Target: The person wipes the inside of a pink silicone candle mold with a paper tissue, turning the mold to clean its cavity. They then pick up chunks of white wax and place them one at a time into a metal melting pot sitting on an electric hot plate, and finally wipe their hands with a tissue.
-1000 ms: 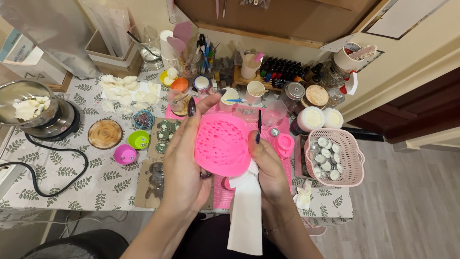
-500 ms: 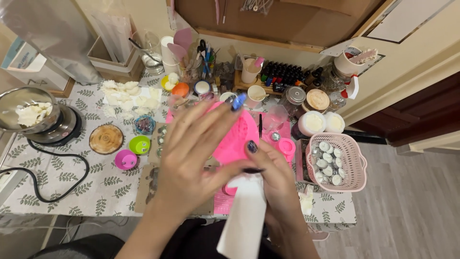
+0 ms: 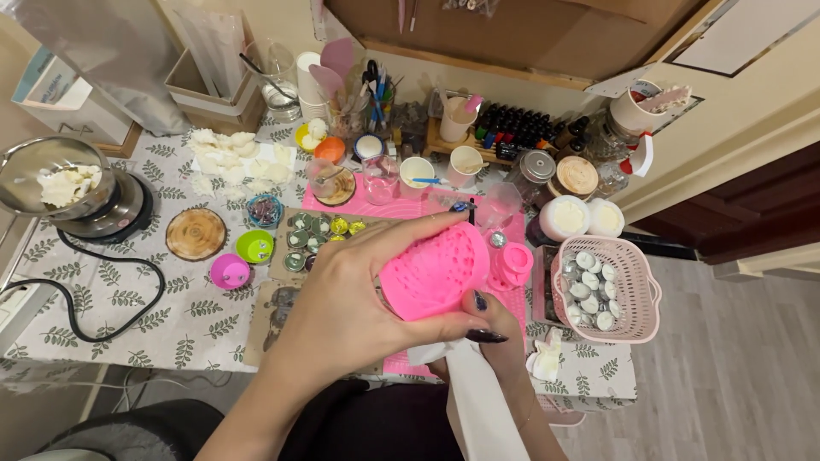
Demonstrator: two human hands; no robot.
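Left hand (image 3: 342, 299) has a closed grip on the pink mould (image 3: 434, 271), held above the pink mat (image 3: 401, 198); right hand (image 3: 491, 329) pinches a white cloth (image 3: 478, 393) beneath, seemingly wiping; firm support needed.

A home craft corner: a leaf-print tablecloth (image 3: 102, 290), small dropper bottles (image 3: 512, 132) at twelve o'clock, a melting pot (image 3: 68, 183) at ten.
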